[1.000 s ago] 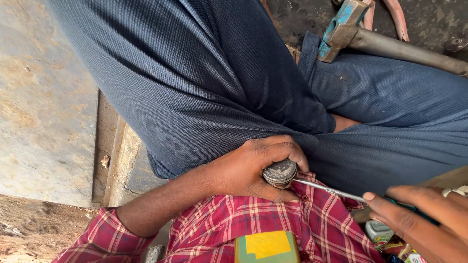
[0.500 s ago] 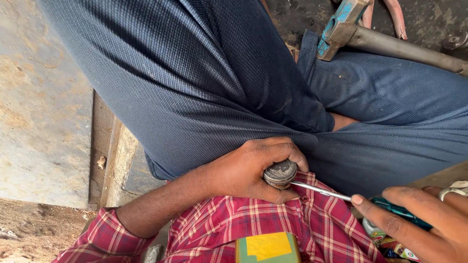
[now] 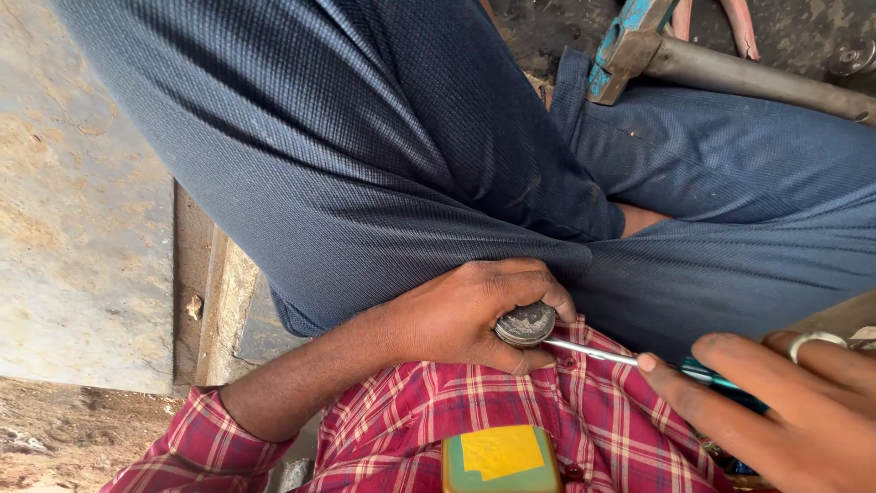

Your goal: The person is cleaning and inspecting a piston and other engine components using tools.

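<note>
My left hand (image 3: 465, 315) is closed around a small round grey metal part (image 3: 526, 324), held against my lap between my dark blue trousers (image 3: 383, 164) and my red checked shirt (image 3: 511, 411). At the lower right, my right hand (image 3: 776, 411) grips a screwdriver (image 3: 639, 359) with a green-blue handle. Its thin metal shaft points left and its tip touches the round part. A ring sits on one finger of my right hand.
A hammer with a blue head (image 3: 625, 41) and a grey pipe handle (image 3: 757, 82) lies on my leg at the top right. A green and yellow box (image 3: 500, 458) peeks from my shirt pocket. A worn concrete slab (image 3: 82, 210) is at left.
My right hand has shifted slightly left and up with the screwdriver. My left hand keeps the round part in the same place.
</note>
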